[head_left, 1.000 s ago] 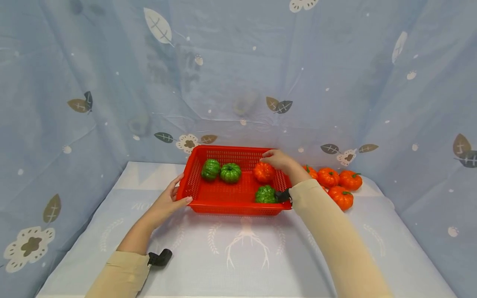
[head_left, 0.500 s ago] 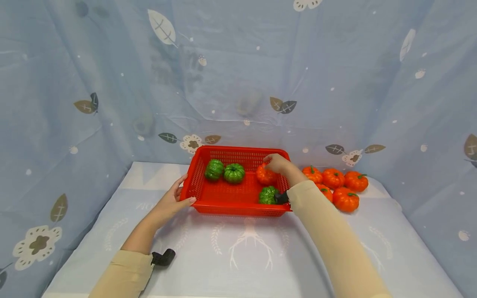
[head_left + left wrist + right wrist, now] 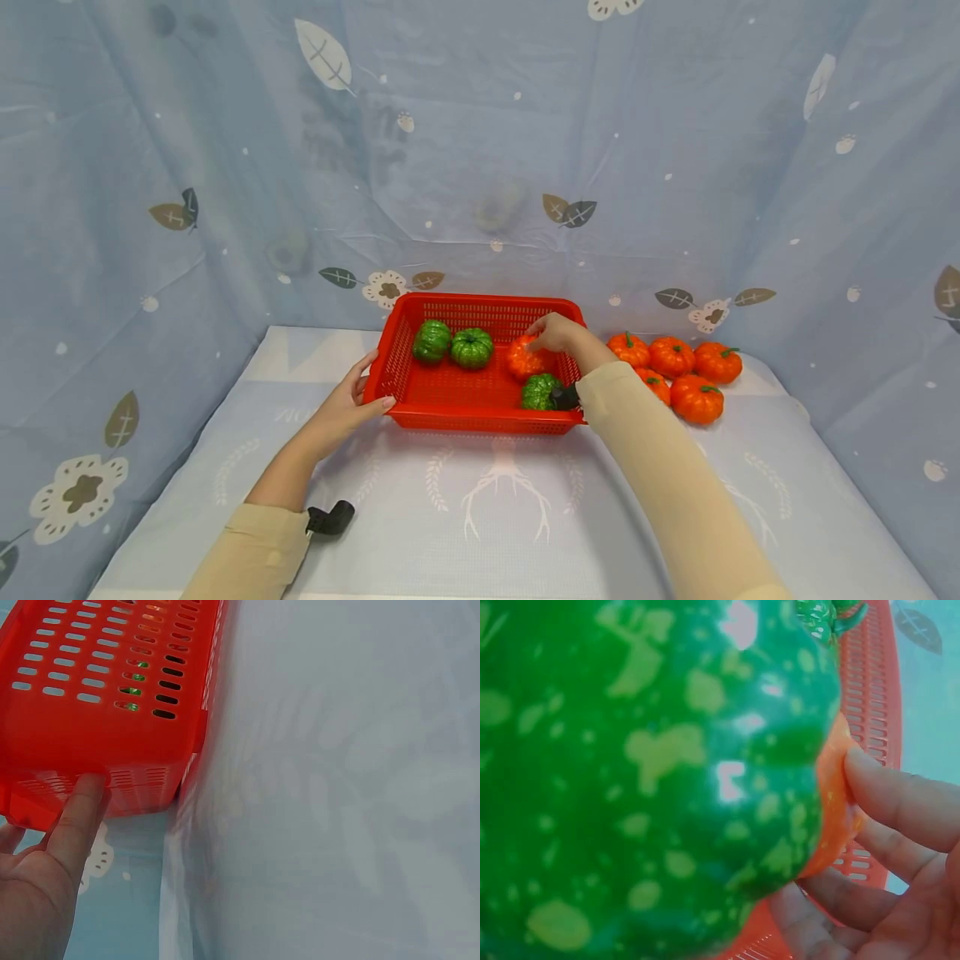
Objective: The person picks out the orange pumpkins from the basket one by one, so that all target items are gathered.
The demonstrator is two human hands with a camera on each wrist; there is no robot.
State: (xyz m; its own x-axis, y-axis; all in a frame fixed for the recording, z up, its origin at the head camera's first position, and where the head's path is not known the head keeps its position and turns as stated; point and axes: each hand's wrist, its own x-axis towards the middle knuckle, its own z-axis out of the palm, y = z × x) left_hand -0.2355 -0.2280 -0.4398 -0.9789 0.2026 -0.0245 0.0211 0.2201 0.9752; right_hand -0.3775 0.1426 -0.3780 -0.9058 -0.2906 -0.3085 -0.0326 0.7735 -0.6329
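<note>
A red plastic basket [image 3: 450, 393] stands on the table. My left hand [image 3: 341, 414] holds its front left corner, thumb on the front side and fingers at the left side; in the left wrist view the thumb [image 3: 79, 814] lies against the basket wall. Inside the basket's right half, my right hand [image 3: 558, 335] grips an orange pumpkin [image 3: 521, 360] from above, thumb and fingers on its side. A speckled green pumpkin [image 3: 538, 392] sits at the front right, filling much of the right wrist view. Two more green pumpkins, one ribbed [image 3: 472, 348] and one tipped [image 3: 431, 342], lie at the back left.
Several orange pumpkins [image 3: 697, 400] are grouped on the table right of the basket, partly behind the right forearm. A patterned blue cloth [image 3: 480, 167] hangs behind and at both sides. A pale printed cloth [image 3: 502, 517] covers the table.
My right hand has come down lower into the basket, and the orange pumpkin has shifted slightly left along with it. The left hand keeps its place on the basket. The view has turned slightly.
</note>
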